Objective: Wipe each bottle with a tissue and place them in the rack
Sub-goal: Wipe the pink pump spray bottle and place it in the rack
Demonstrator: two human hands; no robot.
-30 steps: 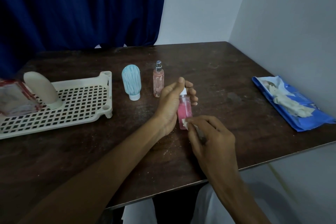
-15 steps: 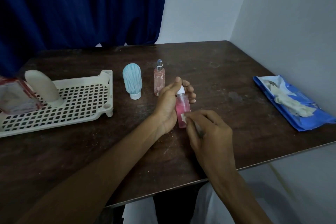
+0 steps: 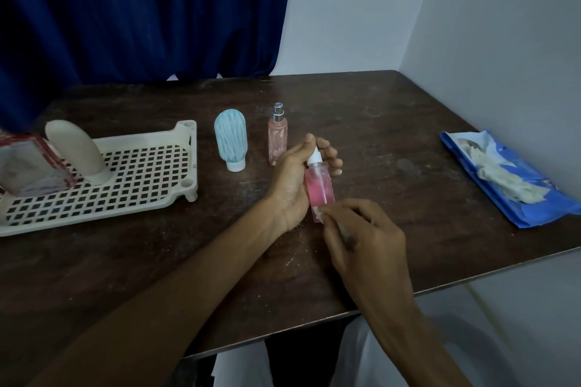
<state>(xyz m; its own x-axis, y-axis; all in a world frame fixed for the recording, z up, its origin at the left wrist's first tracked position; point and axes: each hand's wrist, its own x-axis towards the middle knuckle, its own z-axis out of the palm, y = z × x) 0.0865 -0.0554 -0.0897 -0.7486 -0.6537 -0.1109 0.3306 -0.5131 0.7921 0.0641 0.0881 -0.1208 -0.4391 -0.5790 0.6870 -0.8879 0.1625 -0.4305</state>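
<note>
Stands on the dark tabletop at the left: white rack with a cream bottle in it. Grips with the left hand, fingers curled round, a pink bottle, near mid-tabletop, apart from the rack. Pinches with the right hand a tissue against the bottle's lower end.

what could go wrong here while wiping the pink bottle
1. The left hand carrying the pink bottle to the rack could knock over the slim spray bottle or blue tube, which stand between.
2. The tissue pinched by the right hand is a small scrap at the bottle's lower end, so the top may go unwiped.
</note>
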